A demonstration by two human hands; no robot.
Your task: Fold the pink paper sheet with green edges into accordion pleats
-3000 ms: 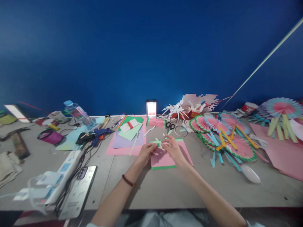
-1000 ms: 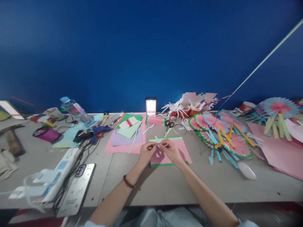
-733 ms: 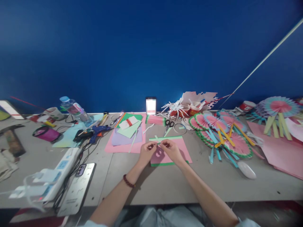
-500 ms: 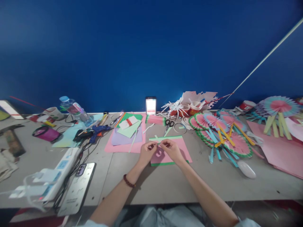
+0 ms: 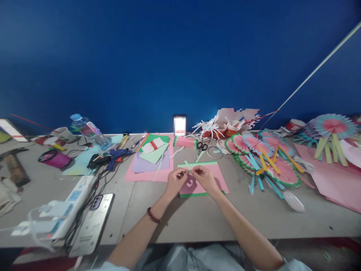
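Right hand (image 5: pixel 205 180) drawn in since three seconds ago: fingers raised and spread then, now curled into pinch. Left hand (image 5: pixel 177 183) holds pinch as before. Two hands, fingertips nearly meeting, both clamped on one small green strip (image 5: pixel 189 170), mostly hidden by fingers, over far part of one green-edged pink sheet (image 5: pixel 216 178) on tabletop (image 5: pixel 203 222). One pair of scissors (image 5: pixel 201 149) just beyond sheet; one bottle (image 5: pixel 91 131), one power strip (image 5: pixel 79 190), one silver phone (image 5: pixel 91 226) well to left of sheet.
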